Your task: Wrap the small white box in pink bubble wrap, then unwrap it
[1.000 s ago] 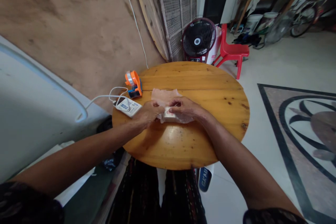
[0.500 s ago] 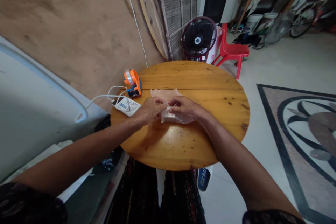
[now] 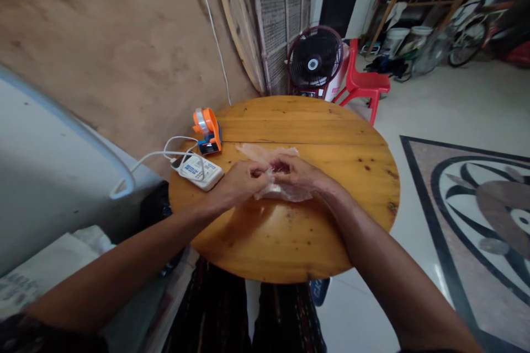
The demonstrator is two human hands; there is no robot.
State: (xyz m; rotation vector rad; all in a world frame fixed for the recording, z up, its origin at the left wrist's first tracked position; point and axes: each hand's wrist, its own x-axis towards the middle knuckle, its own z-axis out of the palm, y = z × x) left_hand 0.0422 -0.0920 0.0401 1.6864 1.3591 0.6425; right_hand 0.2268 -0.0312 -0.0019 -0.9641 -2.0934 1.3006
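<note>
A thin translucent plastic bag [image 3: 300, 194] lies crumpled around a small pale object [image 3: 271, 190] near the middle of the round table. My left hand [image 3: 249, 177] pinches the bag's plastic from the left side. From the right, my right hand [image 3: 293, 170] grips the plastic too, its fingers curled and almost touching those of the left. Both sets of fingertips meet above the pale object, which the film and the fingers partly cover. What the object is cannot be made out.
On the round wooden table [image 3: 285, 248], a white power bank [image 3: 202, 174] with a white cable [image 3: 153, 154] sits left of my hands. Behind it stands an orange and blue tape dispenser [image 3: 208, 129]. Beyond the far edge are a fan [image 3: 313, 63] and a red chair [image 3: 366, 83].
Both hands have moved slightly to the right over the bag. The plastic is drawn out more at the back and right, and covers more of the pale object.
</note>
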